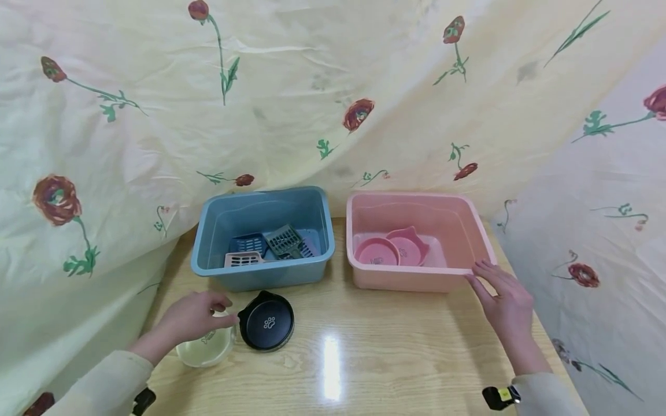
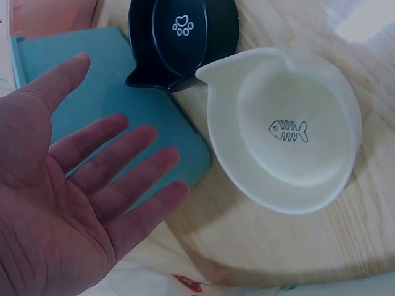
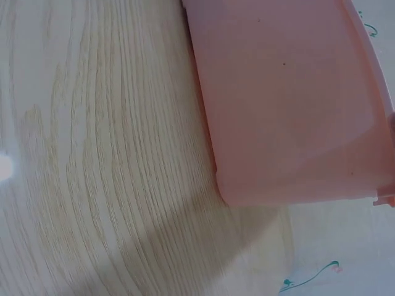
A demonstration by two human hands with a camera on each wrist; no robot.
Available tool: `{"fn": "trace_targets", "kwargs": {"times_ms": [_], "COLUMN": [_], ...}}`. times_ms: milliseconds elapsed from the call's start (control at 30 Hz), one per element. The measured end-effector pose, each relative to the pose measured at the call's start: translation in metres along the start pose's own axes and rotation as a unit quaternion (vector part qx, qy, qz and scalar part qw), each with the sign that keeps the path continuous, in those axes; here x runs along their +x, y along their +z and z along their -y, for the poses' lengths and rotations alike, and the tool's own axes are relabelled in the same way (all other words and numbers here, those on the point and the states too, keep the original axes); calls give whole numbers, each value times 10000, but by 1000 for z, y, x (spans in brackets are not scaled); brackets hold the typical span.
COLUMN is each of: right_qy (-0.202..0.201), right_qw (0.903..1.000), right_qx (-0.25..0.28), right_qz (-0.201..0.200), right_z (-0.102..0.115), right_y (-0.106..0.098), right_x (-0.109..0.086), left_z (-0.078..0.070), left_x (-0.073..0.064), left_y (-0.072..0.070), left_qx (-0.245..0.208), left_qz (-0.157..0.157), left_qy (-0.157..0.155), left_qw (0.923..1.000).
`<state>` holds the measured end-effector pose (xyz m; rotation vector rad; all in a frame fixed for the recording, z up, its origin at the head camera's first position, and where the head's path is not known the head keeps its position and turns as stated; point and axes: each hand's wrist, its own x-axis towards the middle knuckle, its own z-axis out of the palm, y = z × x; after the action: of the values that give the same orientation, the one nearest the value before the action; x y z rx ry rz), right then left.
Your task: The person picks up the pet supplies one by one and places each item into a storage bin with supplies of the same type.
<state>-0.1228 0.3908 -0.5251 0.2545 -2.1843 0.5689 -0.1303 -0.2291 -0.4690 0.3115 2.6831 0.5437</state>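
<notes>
My left hand [image 1: 195, 315] hovers above the cream cat-eared bowl [image 2: 287, 132], fingers spread and nothing between them in the left wrist view. A fish-bone drawing marks that bowl's inside; the hand partly hides it in the head view. Right beside it lies a black cat-eared bowl [image 1: 267, 323] with a white paw print. At the near right corner of the pink bin [image 1: 406, 280], my right hand [image 1: 502, 297] grips the rim between thumb and fingers. Inside that bin are a round pink bowl [image 1: 377, 252] and a pink cat-eared bowl [image 1: 411, 245], overlapping.
A blue bin [image 1: 265, 277] stands left of the pink one, holding several slotted litter scoops, among them a green scoop [image 1: 285, 241] and a pale pink scoop [image 1: 243, 259]. Flowered cloth [image 1: 291, 86] hangs behind and beside the wooden table [image 1: 385, 341].
</notes>
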Motion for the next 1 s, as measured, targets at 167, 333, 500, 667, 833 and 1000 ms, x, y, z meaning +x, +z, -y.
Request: {"fn": "trace_targets", "kwargs": {"times_ms": [167, 333, 500, 667, 833, 1000], "right_qy": [286, 406, 408, 412, 412, 372], "right_qw": [9992, 9987, 9987, 9990, 9990, 9992], "right_qx": [262, 248, 243, 181, 163, 142], "right_qz": [-126, -164, -163, 1, 3, 35], "right_z": [4, 6, 6, 6, 6, 6], "right_y": [4, 6, 4, 1, 1, 1], "right_x": [0, 0, -1, -2, -2, -1], "left_z": [0, 1, 4, 3, 4, 7], "left_x": [1, 5, 12, 24, 36, 44], "left_y": [6, 13, 18, 19, 24, 25], "left_qx": [12, -71, -503, -965, -1222, -1414], "left_qz": [20, -27, -2, 53, 216, 355], "left_qy": [-168, -256, -92, 140, 241, 209], "left_qw": [9999, 9996, 9987, 9952, 9920, 9891]}}
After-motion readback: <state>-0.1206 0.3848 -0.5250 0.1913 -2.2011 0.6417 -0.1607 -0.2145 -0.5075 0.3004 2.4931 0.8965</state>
